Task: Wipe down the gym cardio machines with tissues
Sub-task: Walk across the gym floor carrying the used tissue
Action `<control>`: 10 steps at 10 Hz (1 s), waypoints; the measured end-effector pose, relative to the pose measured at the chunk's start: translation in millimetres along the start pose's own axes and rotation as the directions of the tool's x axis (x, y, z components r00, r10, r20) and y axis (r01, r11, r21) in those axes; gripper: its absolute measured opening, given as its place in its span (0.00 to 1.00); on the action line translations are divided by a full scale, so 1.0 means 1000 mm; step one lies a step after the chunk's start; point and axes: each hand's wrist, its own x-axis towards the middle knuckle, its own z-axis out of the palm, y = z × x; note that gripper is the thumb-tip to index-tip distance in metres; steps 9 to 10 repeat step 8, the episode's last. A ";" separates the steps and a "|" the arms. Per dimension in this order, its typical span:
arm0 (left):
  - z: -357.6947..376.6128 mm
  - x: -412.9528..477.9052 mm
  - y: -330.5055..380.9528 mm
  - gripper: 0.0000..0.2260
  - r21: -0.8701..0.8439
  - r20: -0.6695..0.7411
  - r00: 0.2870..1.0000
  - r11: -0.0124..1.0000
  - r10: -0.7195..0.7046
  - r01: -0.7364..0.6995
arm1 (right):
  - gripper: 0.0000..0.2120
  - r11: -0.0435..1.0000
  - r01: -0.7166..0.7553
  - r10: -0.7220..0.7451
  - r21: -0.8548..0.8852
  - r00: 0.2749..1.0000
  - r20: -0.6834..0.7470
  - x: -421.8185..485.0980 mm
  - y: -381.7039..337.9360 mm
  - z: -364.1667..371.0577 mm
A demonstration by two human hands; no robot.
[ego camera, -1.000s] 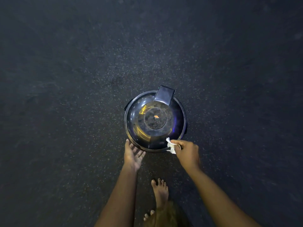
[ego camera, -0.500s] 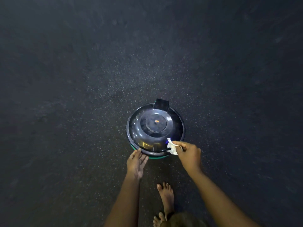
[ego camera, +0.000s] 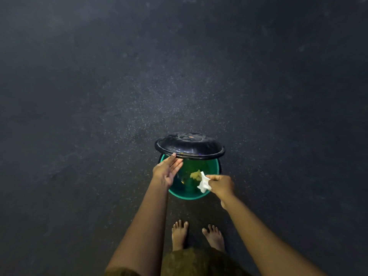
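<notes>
A green bin (ego camera: 187, 193) stands on the dark floor just ahead of my bare feet. Its black domed lid (ego camera: 189, 145) is tilted up at the near edge, so the inside shows, with a yellowish scrap (ego camera: 196, 174) lying in it. My left hand (ego camera: 166, 170) has straight fingers, and its fingertips touch the lid's near left rim from below. My right hand (ego camera: 221, 185) pinches a crumpled white tissue (ego camera: 203, 183) over the bin's open mouth, on its right side.
Dark speckled rubber floor (ego camera: 119, 96) spreads on all sides of the bin. My two bare feet (ego camera: 197, 235) stand close behind the bin, with the hem of an olive garment below them.
The lid lay flat on the bin; now its near edge is lifted by my left hand and the green inside shows. My right hand with the tissue moved over the opening.
</notes>
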 end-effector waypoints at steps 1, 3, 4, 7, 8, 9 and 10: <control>0.005 0.001 0.010 0.04 0.054 0.049 0.998 0.998 -0.039 0.037 | 0.15 0.981 -0.107 0.101 0.164 0.994 0.048 -0.002 -0.011 0.022; -0.004 -0.004 0.014 0.07 0.160 0.051 0.995 0.984 -0.089 0.080 | 0.09 0.957 -0.134 0.166 0.257 0.981 -0.104 -0.022 0.004 0.042; -0.009 -0.007 0.010 0.14 0.206 0.055 0.994 0.975 -0.096 0.082 | 0.11 0.944 -0.124 0.175 0.307 0.974 -0.143 -0.035 0.013 0.043; -0.041 -0.037 -0.020 0.17 0.519 0.037 0.986 0.846 -0.162 0.120 | 0.11 0.954 -0.001 0.075 0.299 0.969 -0.235 -0.088 0.034 0.040; -0.054 -0.044 -0.032 0.12 0.606 0.073 0.996 0.796 -0.050 -0.005 | 0.11 0.968 0.028 0.046 0.251 0.957 -0.285 -0.110 0.042 0.038; -0.054 -0.044 -0.032 0.12 0.606 0.073 0.996 0.796 -0.050 -0.005 | 0.11 0.968 0.028 0.046 0.251 0.957 -0.285 -0.110 0.042 0.038; -0.054 -0.044 -0.032 0.12 0.606 0.073 0.996 0.796 -0.050 -0.005 | 0.11 0.968 0.028 0.046 0.251 0.957 -0.285 -0.110 0.042 0.038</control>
